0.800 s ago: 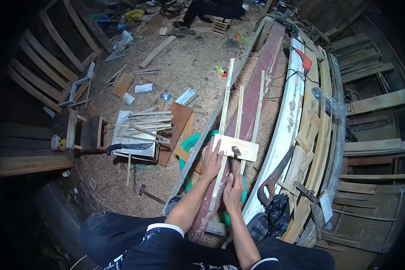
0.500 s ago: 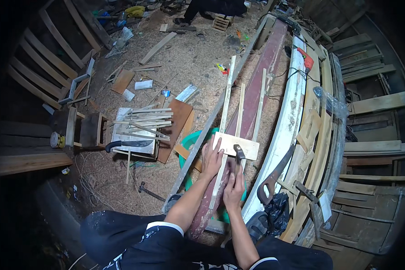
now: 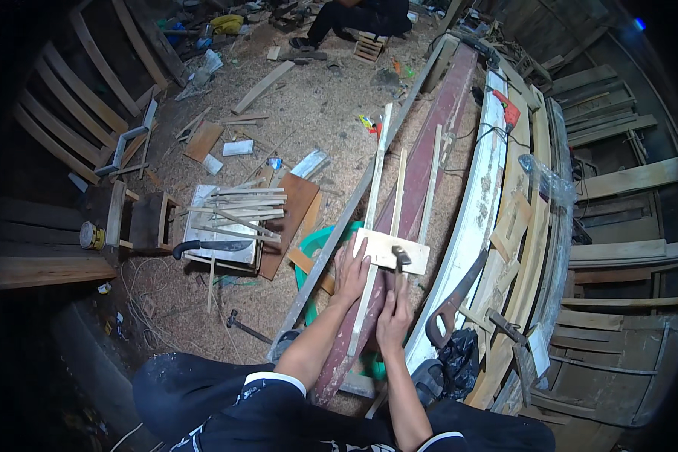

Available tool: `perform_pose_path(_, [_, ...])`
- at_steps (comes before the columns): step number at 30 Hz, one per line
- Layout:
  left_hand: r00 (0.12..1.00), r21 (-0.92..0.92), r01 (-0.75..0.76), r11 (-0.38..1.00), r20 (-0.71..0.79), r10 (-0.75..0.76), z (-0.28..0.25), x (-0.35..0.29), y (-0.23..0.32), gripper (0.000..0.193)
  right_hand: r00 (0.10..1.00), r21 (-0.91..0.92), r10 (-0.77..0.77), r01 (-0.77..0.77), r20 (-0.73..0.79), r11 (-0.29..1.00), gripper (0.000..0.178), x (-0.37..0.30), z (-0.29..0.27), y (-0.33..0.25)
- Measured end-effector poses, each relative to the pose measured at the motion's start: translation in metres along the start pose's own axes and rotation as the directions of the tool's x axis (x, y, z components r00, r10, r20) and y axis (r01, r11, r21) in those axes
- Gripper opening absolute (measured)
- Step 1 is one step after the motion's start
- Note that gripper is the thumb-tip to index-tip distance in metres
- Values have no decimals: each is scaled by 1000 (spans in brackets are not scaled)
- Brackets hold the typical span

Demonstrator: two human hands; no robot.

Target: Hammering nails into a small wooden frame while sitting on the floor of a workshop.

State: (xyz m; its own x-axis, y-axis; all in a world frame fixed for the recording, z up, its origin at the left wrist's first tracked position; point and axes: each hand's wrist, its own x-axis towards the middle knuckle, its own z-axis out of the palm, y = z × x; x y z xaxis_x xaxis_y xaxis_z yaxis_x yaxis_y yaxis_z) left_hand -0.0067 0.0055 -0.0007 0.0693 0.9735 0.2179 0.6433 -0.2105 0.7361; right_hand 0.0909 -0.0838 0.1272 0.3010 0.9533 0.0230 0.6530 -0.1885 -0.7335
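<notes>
Barely anything has shifted in the last second: the view has moved a touch, and the head of the hammer (image 3: 401, 256) sits slightly nearer the right end of the pale board (image 3: 378, 245) than in the earliest picture. The left hand (image 3: 350, 275) has stayed on the board's left end, so the piece keeps its place near the middle of the frame, laid crosswise over thin sticks (image 3: 379, 166). That hand's grip has its fingers over the top face; whether it pinches the edge, I cannot tell. The right hand (image 3: 392, 320) has its grip closed around the hammer's handle.

Beneath the sticks, a worn red beam (image 3: 420, 160) runs from the upper right to the lower middle, with a green tub (image 3: 302, 277) partly hidden under it. Right of centre, a handsaw (image 3: 459, 297) leans near a long white beam (image 3: 482, 177), and a red drill (image 3: 510, 113) lies farther up. At centre left, a big knife (image 3: 218, 245) rests beside a pile of sticks. Sawdust and scraps litter the floor (image 3: 271, 113); another person (image 3: 358, 16) sits at the top edge, and curved slats (image 3: 75, 113) stand in the upper left
</notes>
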Motion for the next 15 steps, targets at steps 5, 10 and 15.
perform_pose_path(5, [999, -13, 29, 1000, 26, -28, -5, -7, -2, 49, 1000, 20, -28, 28, -3, 999, 44, -10, -1, -3])
perform_pose_path(10, [998, -74, 48, 996, 46, -44, 2, 0, 4, 57, 995, -53, -77, 74, -63, 996, 49, -21, 3, 20])
perform_pose_path(15, [997, -85, 72, 994, 27, -70, 1, 2, -1, 60, 996, -90, -56, 61, 64, 994, 49, -2, -11, 2])
